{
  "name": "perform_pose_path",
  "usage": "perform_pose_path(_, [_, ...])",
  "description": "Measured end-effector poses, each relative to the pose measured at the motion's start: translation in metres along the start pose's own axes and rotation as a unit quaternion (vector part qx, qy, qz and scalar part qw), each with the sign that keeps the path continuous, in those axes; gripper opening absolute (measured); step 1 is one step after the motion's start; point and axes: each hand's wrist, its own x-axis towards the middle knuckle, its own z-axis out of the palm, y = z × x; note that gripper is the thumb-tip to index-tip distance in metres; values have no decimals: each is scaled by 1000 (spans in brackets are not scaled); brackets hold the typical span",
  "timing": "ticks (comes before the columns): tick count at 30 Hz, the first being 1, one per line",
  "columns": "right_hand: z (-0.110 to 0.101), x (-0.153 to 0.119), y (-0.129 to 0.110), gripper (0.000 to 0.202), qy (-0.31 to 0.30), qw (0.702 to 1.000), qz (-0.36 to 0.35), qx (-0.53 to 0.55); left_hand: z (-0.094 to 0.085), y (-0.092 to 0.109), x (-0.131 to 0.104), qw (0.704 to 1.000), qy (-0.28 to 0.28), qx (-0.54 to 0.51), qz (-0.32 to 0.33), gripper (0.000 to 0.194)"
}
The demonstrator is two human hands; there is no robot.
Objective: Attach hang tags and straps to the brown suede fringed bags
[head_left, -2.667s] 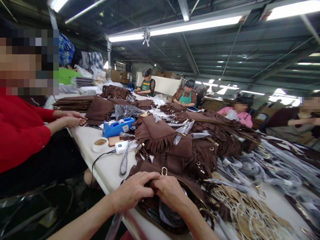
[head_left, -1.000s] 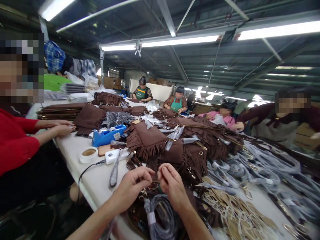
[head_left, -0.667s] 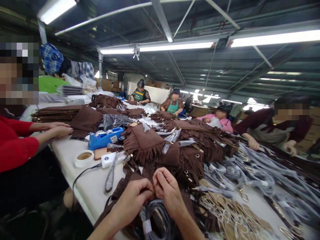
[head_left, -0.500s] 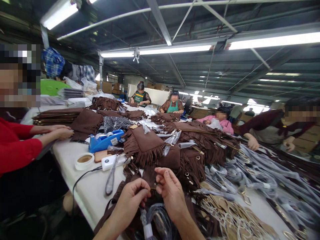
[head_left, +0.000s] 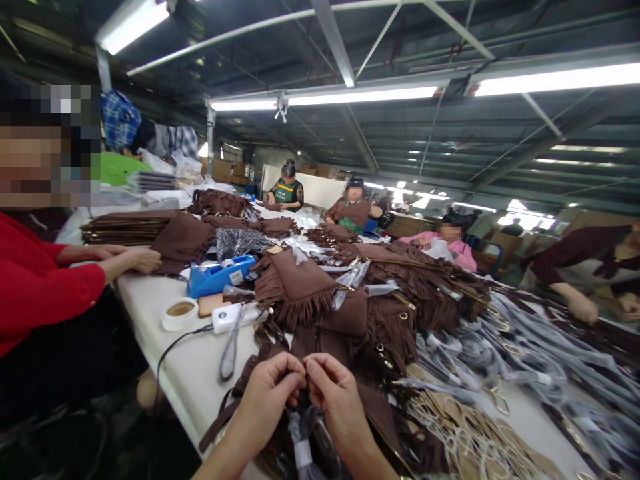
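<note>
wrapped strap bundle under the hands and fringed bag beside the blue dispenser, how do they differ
The wrapped strap bundle looks greyish; the fringed bag is brown. The bundle is bound by a white band, the bag edged with loose fringe. The right hand hides part of the bundle, while neither hand touches the bag.

Deep brown on the nearest bag (head_left: 376, 407), gold along its zip (head_left: 390, 448), bright blue on the tape dispenser (head_left: 215, 279)! Red blazes on a sleeve (head_left: 50, 293), tan on the tags (head_left: 434, 407), blue plaid on the cloth (head_left: 120, 120).
</note>
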Motion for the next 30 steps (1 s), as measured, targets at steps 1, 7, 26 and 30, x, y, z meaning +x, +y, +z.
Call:
perform_pose_path(1, [0,0,0,41,-1,1000,0,-3,0,0,-1,1000,0,0,1,14])
perform_pose_path(7, [3,-1,2,44,12,1000,-12,-11,1,-2,-1,1000,-6,10,0,12])
perform_pose_path(26, [4,-7,-8,40,-43,998,30,24,-10,-6,-13,999,38,2,6,12])
perform_pose_path(30, [4,-7,-9,38,-65,998,9,2,-11,-1,-14,1000,8,26,11,13])
